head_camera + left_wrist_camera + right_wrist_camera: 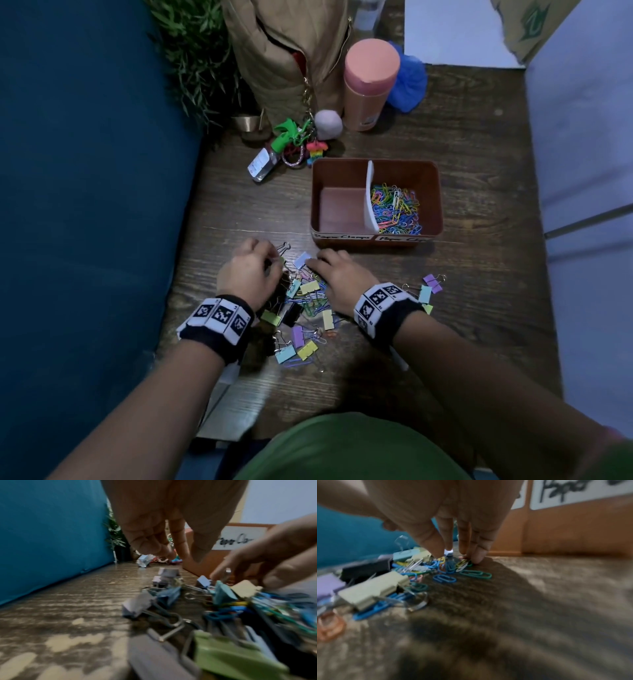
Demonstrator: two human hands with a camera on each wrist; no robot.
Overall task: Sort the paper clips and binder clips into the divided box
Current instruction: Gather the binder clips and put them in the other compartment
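Pressing paper clips (464, 563) tableward, right hand (337, 275) fingers extended; left hand (248, 270) hangs loosely curled.

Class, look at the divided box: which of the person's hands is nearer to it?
Right. The right hand lies just in front of the divided box, near its front left corner; the left hand is farther left.

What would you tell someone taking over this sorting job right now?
Left hand: over the left of the pile, fingers curled down; whether it holds anything is unclear.
Right hand: fingertips pressed on paper clips at the pile's far edge.
Divided box: the right compartment holds many paper clips; the left compartment, for binder clips, is empty.
Left to do: the mixed pile on the table between the hands, plus a few binder clips beside the right wrist.
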